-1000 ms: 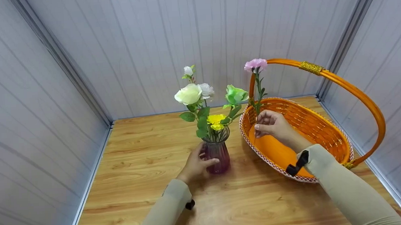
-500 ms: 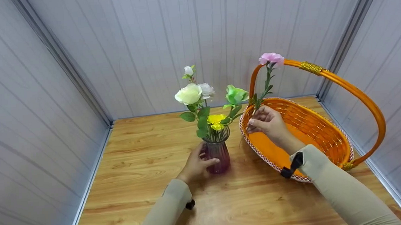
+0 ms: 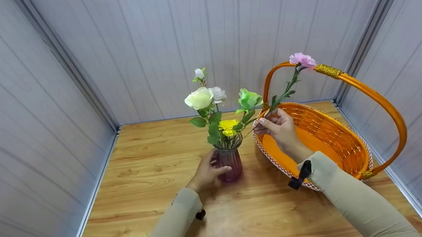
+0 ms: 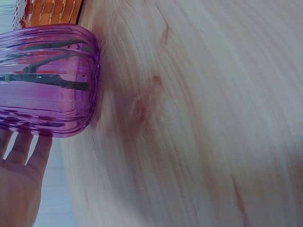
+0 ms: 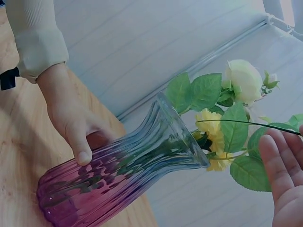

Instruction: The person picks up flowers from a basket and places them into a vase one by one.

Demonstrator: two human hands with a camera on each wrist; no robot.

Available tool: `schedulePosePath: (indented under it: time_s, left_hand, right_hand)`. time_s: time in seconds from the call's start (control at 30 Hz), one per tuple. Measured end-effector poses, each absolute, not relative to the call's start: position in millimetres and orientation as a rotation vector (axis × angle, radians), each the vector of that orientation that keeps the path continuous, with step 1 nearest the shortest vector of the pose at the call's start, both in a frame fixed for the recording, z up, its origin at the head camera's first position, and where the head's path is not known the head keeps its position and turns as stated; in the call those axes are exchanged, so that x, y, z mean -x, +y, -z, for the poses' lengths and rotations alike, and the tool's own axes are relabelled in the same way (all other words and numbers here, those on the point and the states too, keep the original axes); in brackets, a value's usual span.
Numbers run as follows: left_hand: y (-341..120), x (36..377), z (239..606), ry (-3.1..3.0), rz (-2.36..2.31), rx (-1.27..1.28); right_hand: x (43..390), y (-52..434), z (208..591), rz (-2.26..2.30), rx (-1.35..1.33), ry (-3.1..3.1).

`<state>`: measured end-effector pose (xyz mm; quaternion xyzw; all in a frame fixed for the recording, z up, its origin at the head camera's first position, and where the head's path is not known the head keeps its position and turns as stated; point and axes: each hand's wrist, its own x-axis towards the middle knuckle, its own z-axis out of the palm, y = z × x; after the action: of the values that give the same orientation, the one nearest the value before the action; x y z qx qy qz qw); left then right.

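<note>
A purple ribbed glass vase (image 3: 230, 164) stands on the wooden table (image 3: 144, 166) and holds a cream rose (image 3: 198, 98), small white blooms, a green flower (image 3: 248, 99) and a yellow flower (image 3: 227, 126). My left hand (image 3: 214, 166) grips the vase's left side near its base, thumb in front. My right hand (image 3: 266, 122) pinches the stem of a pink flower (image 3: 302, 59), which leans up to the right; its thin lower wire points at the vase mouth. In the right wrist view the wire stem (image 5: 246, 124) reaches the bouquet above the vase (image 5: 118, 175). The left wrist view shows the vase's base (image 4: 47, 80).
A large orange woven basket (image 3: 348, 146) with a tall arched handle (image 3: 374, 97) sits at the right, close behind my right hand. Grey panel walls enclose the table on the left, back and right. Bare wood lies left of and in front of the vase.
My right hand has moved left toward the vase. The pink flower has tipped from nearly upright to leaning right, its lower stem now aimed at the vase mouth. The left hand has stayed put.
</note>
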<state>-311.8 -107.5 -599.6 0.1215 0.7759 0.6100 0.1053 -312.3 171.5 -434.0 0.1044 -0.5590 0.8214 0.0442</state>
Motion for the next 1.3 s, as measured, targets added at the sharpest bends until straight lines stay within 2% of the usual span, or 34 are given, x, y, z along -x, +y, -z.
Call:
schedulePosePath:
  time_s: [0.5,1.1,1.3]
  left_hand:
    - [-108,315,599,2.301,-1.774,-0.342]
    - [-108,313,600,2.29,-1.793,-0.369]
    - [-109,315,602,2.292,-1.791,-0.381]
  right_hand:
    - [311,144,444,-2.284,-0.315,-1.967]
    - [306,122,444,-2.003,-0.558,-2.244]
    - [306,119,445,-1.736,-0.638,-2.395]
